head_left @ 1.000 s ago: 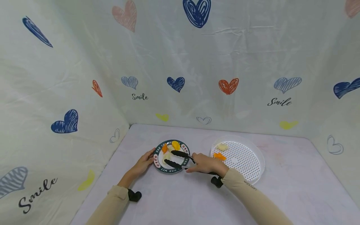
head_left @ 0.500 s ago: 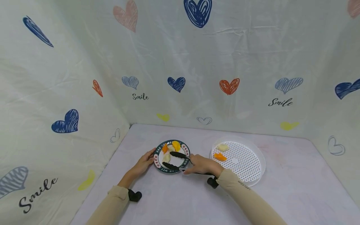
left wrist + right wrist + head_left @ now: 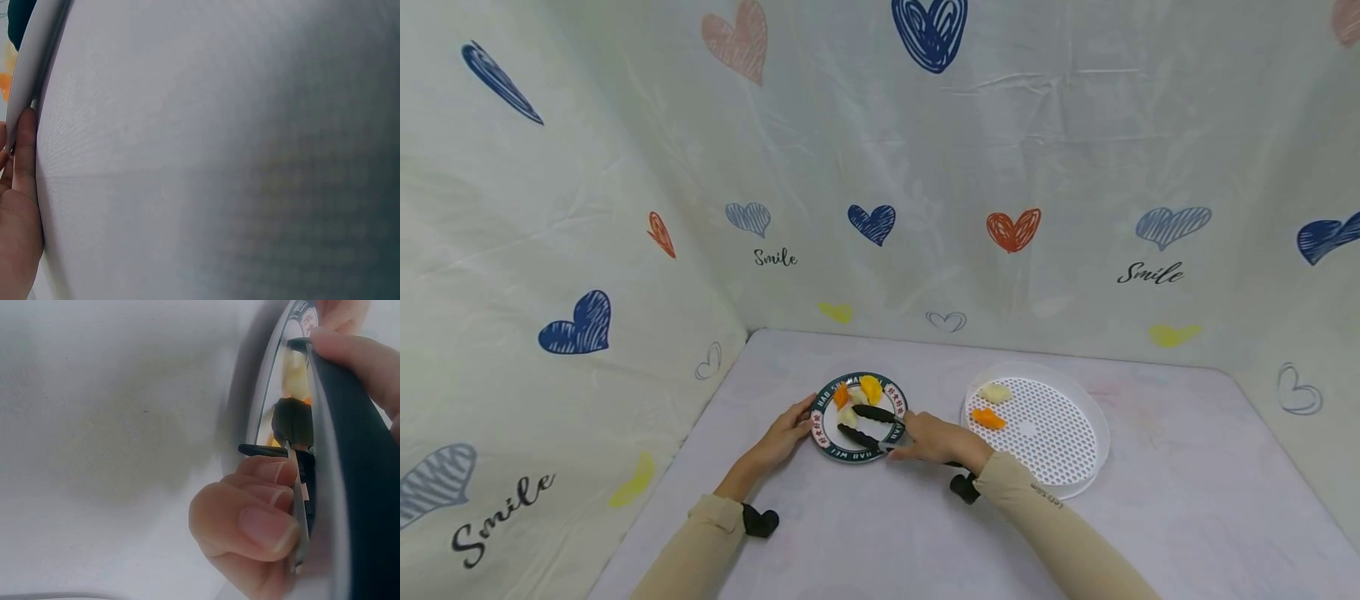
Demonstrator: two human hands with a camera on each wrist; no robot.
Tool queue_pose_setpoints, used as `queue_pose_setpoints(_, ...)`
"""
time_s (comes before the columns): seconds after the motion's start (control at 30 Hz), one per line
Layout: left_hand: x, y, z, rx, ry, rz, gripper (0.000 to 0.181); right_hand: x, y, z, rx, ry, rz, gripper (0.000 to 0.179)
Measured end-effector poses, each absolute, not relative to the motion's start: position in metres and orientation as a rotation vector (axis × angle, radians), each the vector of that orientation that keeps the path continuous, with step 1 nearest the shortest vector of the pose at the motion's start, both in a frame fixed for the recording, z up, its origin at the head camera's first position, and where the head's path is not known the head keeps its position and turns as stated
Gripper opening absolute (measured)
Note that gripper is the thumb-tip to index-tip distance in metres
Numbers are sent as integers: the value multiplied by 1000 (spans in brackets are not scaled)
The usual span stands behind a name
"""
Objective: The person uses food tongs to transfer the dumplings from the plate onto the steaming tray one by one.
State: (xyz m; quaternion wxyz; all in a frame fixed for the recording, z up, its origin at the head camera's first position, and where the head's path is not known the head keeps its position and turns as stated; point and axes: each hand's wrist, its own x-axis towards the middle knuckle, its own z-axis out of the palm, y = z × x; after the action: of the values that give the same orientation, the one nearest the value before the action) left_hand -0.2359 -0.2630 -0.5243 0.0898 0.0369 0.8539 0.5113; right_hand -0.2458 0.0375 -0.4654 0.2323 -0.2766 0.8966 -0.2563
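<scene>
My left hand (image 3: 780, 435) grips the left rim of a round plate (image 3: 850, 456) with a dark green lettered border. In the left wrist view, fingers (image 3: 25, 153) lie under the plate's raised edge. My right hand (image 3: 938, 437) holds a pair of tongs (image 3: 874, 413) with black scalloped heads, spread apart over the plate. On the plate lie an orange piece (image 3: 841, 395), a yellow piece (image 3: 871, 389) and pale pieces (image 3: 847, 416) of what looks like food. The tongs' heads are beside the pale pieces; whether they touch cannot be told. The right wrist view shows curled fingers (image 3: 269, 528) on one tong arm.
A white round perforated tray (image 3: 1052, 442) stands right of the plate, behind my right forearm. A pale piece (image 3: 996, 392) and an orange piece (image 3: 988, 418) lie at its left side. A heart-printed curtain (image 3: 940, 167) rises behind the table (image 3: 850, 533).
My right hand has shifted slightly left with the tongs. Their heads spread wider, then drew a little closer together near the pale pieces. The left hand and plate have stayed put.
</scene>
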Motion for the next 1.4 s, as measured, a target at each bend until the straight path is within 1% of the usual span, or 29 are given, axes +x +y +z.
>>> queue_pose_setpoints(0.13,-236,-263,-525,110,2540,1520,55,-245,37,-465,-749,2472,-698,60)
queue_pose_setpoints(0.37,-235,-263,-524,109,2552,1501,55,-245,39,-465,-746,2480,-688,65)
queue_pose_setpoints(0.77,-235,-262,-521,80,2535,1513,56,-241,48,-459,-755,2486,-689,67)
queue_pose_setpoints(1.0,-235,-262,-522,82,2527,1515,56,-236,60,-453,-747,2496,-665,66)
queue_pose_setpoints(1.23,-236,-261,-523,115,2514,1528,55,-231,75,-452,-752,2520,-651,60)
queue_pose_setpoints(1.4,-236,-262,-523,113,2540,1498,55,-227,87,-447,-764,2534,-640,65)
